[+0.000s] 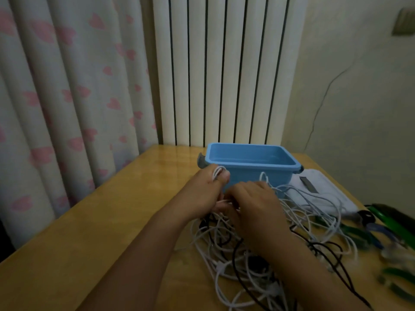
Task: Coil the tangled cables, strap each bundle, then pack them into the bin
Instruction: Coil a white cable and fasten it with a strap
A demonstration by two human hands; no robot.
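Note:
A tangle of white and black cables (251,254) lies on the wooden table (94,239) in front of me. My left hand (202,194) grips a small coil of white cable, with loops showing over its thumb and forefinger. My right hand (253,212) lies palm down over the tangle just beside the left, fingers curled into the white strands. What its fingertips hold is hidden. The blue plastic bin (253,162) stands right behind both hands, and nothing shows inside it.
A white flat device (323,194) lies to the right of the bin under some cable loops. Green, blue and black straps (386,232) are scattered along the table's right edge. A curtain and a radiator stand behind the table.

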